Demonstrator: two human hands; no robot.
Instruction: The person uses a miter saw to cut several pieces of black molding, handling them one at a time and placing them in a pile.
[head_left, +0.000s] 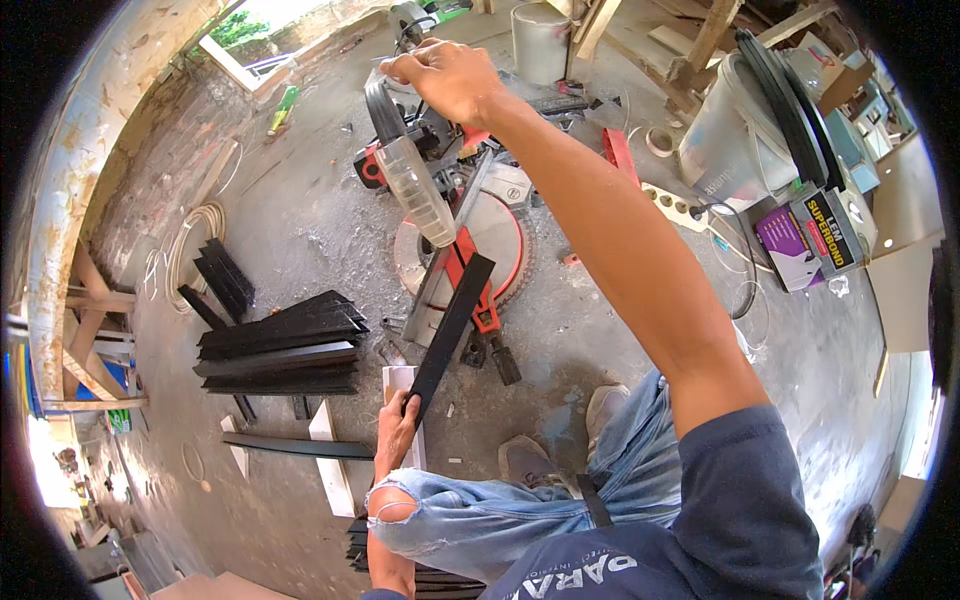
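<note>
My left hand (397,425) grips a long black strip (445,340) near its lower end. The strip slants up and away, its far end lying on the red-and-silver base of a miter saw (485,240). Up at the saw's top, my right hand (455,80) is closed around the handle, which the fingers mostly cover. The saw head is raised, with its clear plastic guard (415,190) hanging above the base. A pale block (400,380) lies on the floor under the held strip.
Bundled black strips (280,345) lie on the floor at left, near a coil of pale cable (200,240). Another strip (295,446) rests across white boards. At right stand a power strip (675,205), a white bucket (735,130) and a purple-and-black box (810,235).
</note>
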